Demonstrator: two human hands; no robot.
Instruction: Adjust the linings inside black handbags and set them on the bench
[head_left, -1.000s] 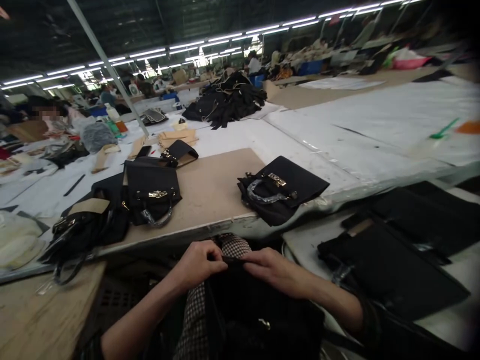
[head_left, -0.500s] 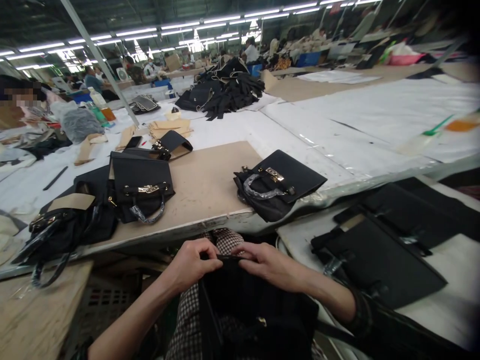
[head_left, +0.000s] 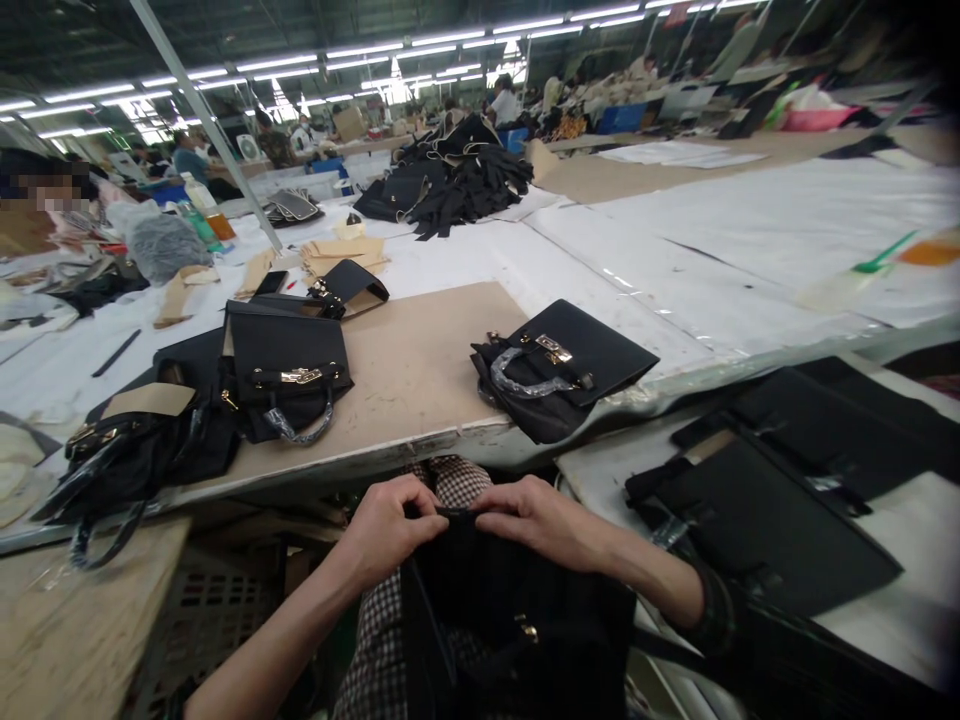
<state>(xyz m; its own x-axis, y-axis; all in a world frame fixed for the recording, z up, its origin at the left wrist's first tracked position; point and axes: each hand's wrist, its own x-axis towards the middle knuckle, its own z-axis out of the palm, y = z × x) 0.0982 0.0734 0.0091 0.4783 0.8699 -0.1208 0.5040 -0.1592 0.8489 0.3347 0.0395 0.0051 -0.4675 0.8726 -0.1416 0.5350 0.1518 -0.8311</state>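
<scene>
The person is working on a black bag (head_left: 517, 620) that is resting in the lap, below the near edge of the table (head_left: 420, 370), and both hands are meeting at its top edge. Judging from how things lie, the work on this bag is under way rather than finished: the bag is sitting upright and dark between the forearms, a small gold fitting (head_left: 528, 630) is showing on its front, and the top edge is being gripped, not let go. Several other bags are lying on the table: a handbag with a gold clasp (head_left: 289, 375) to the left, a slumped bag (head_left: 112, 460) at the far left, and another handbag (head_left: 562, 365) with a wrapped handle to the right. Whether those are done or waiting, the view is not telling. The left hand (head_left: 390, 530) is curling nearly closed, its fingers (head_left: 420, 500) pinching the bag's top edge from the left. The right hand (head_left: 540, 525) is lying flatter over the same edge, its fingers (head_left: 487, 515) drawn close together and pressing down on the rim, just beside the left hand's knuckles. What exactly the fingertips are pinching is too dark to make out. Flat black panels (head_left: 765, 520) are lying to the right, near the right forearm.
</scene>
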